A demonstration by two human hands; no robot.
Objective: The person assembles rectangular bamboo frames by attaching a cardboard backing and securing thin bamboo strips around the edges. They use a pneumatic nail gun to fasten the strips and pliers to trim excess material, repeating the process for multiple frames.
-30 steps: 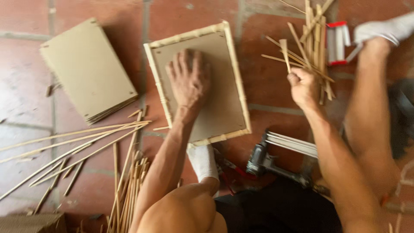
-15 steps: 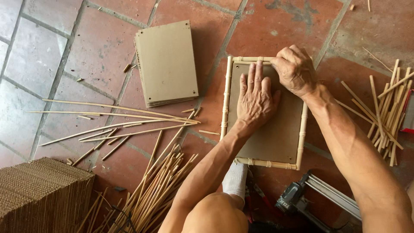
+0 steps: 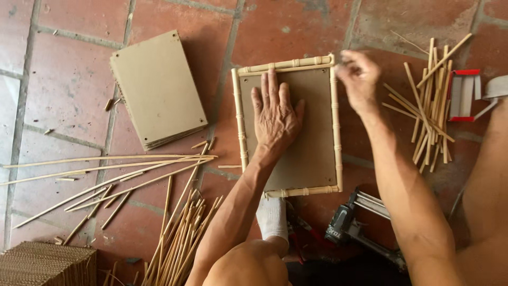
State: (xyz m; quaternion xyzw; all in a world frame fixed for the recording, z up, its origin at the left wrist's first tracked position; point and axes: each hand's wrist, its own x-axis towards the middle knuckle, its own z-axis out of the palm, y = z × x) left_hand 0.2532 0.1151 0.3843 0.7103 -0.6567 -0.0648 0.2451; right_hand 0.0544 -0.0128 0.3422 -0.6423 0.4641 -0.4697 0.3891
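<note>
Under the left hand (image 3: 275, 117): fingers lay flat, spread, on the framed board (image 3: 312, 153).
Right hand (image 3: 359, 79): fingers pinched together at the frame's top-right corner.

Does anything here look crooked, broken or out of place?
Nothing looks damaged. The bamboo frame sits square around its board under the left hand. Only small offcuts and long bamboo strips lie scattered loosely over the floor tiles.

Pale bamboo frame (image 3: 286, 123), brown board (image 3: 312, 153)
</note>
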